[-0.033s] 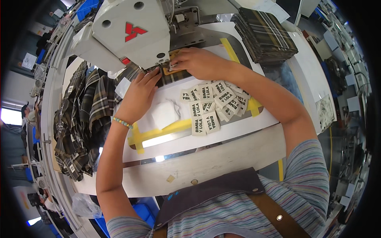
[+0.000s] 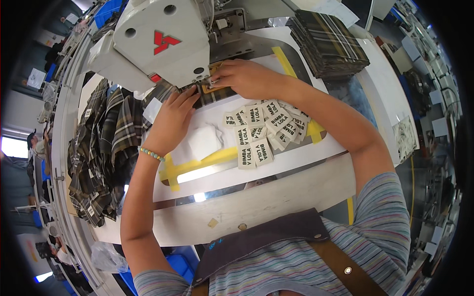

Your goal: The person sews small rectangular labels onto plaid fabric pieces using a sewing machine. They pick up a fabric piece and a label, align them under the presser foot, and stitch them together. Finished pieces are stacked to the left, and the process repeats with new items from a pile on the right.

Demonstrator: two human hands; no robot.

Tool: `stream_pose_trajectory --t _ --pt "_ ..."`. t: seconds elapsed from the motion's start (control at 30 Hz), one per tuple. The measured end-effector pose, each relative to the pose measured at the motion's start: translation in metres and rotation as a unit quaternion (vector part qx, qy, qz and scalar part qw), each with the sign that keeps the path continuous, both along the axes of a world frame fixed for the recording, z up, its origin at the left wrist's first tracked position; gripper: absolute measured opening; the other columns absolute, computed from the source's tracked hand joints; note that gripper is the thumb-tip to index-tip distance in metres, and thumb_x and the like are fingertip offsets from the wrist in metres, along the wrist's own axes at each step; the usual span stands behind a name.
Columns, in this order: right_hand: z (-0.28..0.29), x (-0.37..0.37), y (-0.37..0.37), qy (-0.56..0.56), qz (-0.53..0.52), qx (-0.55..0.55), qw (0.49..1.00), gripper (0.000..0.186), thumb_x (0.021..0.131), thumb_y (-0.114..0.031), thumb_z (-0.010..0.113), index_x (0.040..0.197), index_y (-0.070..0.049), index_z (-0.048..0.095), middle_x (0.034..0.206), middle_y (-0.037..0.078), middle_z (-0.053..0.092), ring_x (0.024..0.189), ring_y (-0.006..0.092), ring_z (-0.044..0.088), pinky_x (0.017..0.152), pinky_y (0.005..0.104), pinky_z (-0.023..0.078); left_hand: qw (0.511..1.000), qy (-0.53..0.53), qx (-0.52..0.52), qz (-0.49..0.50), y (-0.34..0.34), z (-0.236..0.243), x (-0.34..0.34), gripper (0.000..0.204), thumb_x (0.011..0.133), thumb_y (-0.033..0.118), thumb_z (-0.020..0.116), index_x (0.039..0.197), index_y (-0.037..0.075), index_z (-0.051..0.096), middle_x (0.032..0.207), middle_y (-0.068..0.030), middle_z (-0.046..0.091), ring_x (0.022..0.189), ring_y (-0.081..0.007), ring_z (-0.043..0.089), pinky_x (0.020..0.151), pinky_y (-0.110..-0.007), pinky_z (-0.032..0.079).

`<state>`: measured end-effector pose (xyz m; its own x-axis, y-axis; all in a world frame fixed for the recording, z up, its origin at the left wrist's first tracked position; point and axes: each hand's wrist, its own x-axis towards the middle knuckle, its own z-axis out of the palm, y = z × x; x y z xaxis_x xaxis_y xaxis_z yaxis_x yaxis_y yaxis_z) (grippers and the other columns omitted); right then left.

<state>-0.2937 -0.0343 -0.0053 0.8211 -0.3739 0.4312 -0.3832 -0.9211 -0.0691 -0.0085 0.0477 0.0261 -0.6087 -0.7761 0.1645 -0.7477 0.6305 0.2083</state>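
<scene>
A strip of dark plaid fabric lies under the head of a white sewing machine. My left hand, with a beaded bracelet at the wrist, rests on the fabric left of the needle area, its fingers stretched out flat. Close by on the right, my right hand has its fingers bent together at an orange-yellow plate beside the needle. What its fingertips pinch is hidden. Below the hands lie a loose heap of cream printed labels and some white square pieces.
Crumpled plaid pieces hang at the left. A neat stack of folded plaid pieces stands at the back right. Yellow tape borders the white work surface. A clear plastic bag and a blue bin sit below the table edge.
</scene>
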Motion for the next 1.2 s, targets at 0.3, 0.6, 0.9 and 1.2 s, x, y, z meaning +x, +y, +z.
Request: stream_pose_trajectory --t 0.3,0.6,0.9,1.2 --pt "0.016 -0.016 0.003 -0.004 -0.037 0.04 0.999 0.035 0.095 0.002 0.058 0.124 -0.007 0.078 0.139 0.008 0.069 0.133 0.0295 0.06 0.116 0.0432 0.048 0.998 0.037 -0.048 0.005 0.007 0.009 0.025 0.039 0.095 -0.003 0.066 0.133 0.001 0.068 0.144 -0.0155 0.065 0.139 -0.04 0.056 0.117 -0.049 0.046" --pt "0.033 -0.097 0.013 -0.129 -0.15 -0.027 0.98 0.026 0.095 -0.002 0.066 0.117 -0.007 0.079 0.133 0.006 0.071 0.128 0.0281 0.062 0.109 0.0427 0.05 0.997 0.048 -0.066 -0.003 0.017 0.013 0.031 0.032 0.095 -0.004 0.066 0.126 0.003 0.072 0.134 -0.0112 0.073 0.132 -0.0362 0.064 0.111 -0.047 0.052" --pt "0.028 -0.093 0.015 -0.085 -0.133 -0.053 0.986 0.025 0.094 -0.001 0.066 0.115 -0.007 0.079 0.132 0.006 0.072 0.129 0.0289 0.062 0.11 0.0436 0.05 0.995 0.045 -0.071 -0.049 0.012 0.009 -0.001 0.029 0.091 -0.004 0.07 0.119 0.001 0.074 0.129 -0.0121 0.074 0.127 -0.0381 0.066 0.104 -0.047 0.056" --pt "0.014 -0.129 -0.01 -0.104 -0.1 -0.022 0.989 0.019 0.095 -0.004 0.065 0.108 -0.003 0.078 0.125 0.008 0.073 0.12 0.0299 0.064 0.105 0.0436 0.051 0.998 0.042 -0.049 -0.028 0.001 0.012 -0.025 0.032 0.092 -0.001 0.071 0.124 0.001 0.073 0.132 -0.0114 0.072 0.131 -0.0365 0.062 0.109 -0.047 0.053"
